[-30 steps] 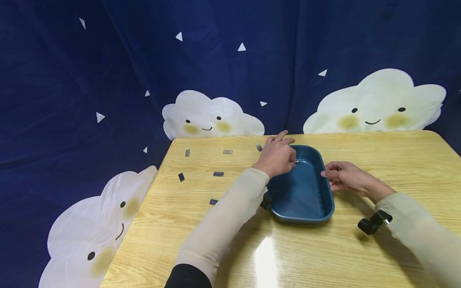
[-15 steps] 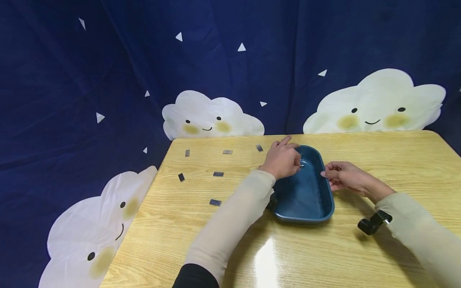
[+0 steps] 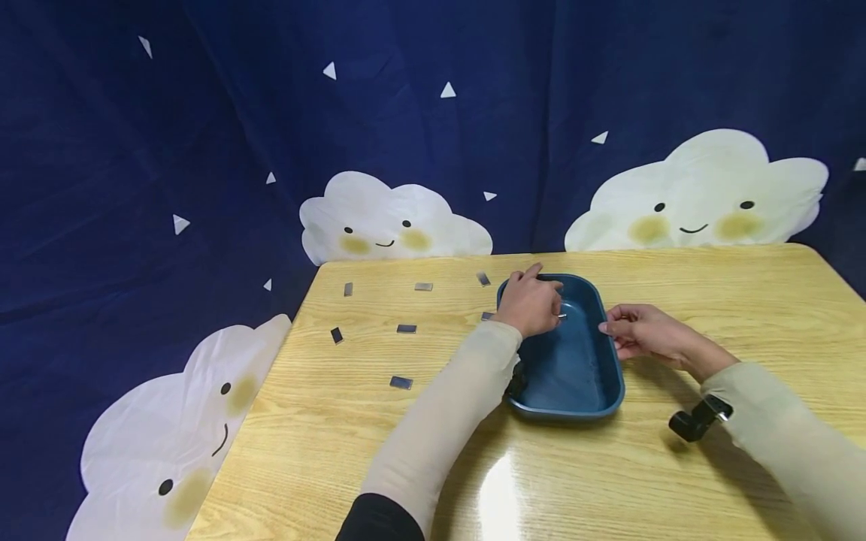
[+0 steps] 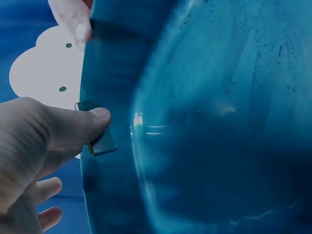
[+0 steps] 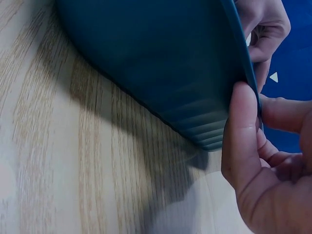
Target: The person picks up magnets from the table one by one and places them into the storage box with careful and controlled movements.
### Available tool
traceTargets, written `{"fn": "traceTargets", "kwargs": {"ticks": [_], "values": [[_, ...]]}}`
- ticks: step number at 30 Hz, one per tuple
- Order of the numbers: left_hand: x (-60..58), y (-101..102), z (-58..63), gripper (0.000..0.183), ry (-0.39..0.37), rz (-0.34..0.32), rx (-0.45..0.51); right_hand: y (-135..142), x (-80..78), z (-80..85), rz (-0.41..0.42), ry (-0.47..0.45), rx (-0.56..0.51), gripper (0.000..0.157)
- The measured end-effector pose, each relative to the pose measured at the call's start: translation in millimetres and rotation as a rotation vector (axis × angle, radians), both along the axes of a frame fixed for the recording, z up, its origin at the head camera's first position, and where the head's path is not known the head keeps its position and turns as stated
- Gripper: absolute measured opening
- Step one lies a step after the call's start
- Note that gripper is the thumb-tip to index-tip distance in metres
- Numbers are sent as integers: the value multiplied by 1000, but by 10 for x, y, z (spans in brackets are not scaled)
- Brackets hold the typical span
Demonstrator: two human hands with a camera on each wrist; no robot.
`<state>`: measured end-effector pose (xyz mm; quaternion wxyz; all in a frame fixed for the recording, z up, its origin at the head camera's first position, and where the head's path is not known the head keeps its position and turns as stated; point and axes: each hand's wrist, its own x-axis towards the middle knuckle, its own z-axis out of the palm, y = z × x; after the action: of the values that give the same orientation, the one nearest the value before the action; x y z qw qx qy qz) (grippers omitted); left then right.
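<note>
A deep blue rectangular basin (image 3: pixel 571 368) with rounded corners stands on the table. Over its left far part is my left hand (image 3: pixel 531 306), its thumb and fingers pinching a small flat shiny rectangular piece (image 4: pixel 103 144). That piece hovers inside the rim in the left wrist view; whether it touches the wall I cannot tell. On the opposite side my right hand (image 3: pixel 646 334) pinches the basin's right rim (image 5: pixel 248 68) between thumb and fingers.
Several similar small rectangular pieces (image 3: pixel 407 328) lie scattered on the wooden table (image 3: pixel 304 451), left of the basin. A dark blue curtain (image 3: pixel 406 128) with clouds hangs behind the table's far edge.
My left hand has moved right and slightly nearer over the basin, carrying the shiny piece. Another piece beside the basin has come into sight. The right hand keeps its grip on the rim.
</note>
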<state>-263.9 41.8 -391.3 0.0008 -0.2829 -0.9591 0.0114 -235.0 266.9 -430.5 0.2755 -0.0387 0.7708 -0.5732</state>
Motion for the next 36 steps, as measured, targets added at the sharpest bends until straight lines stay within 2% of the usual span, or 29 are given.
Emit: {"fn": "traceTargets", "kwargs": {"ticks": [13,23,29,36], "values": [[-86,94,-191,17,42,-26,44,9,-2,-20,-9,-4,-6,17],[-129,183,-311,15,59,11,-24,2,8,13,-3,-4,5,19],[-122,212,-335,11,103,-6,-93,23,-9,-4,-5,-5,1,19],[-143,246,-376,12,87,-29,-108,9,3,-6,-6,1,-7,18]]}}
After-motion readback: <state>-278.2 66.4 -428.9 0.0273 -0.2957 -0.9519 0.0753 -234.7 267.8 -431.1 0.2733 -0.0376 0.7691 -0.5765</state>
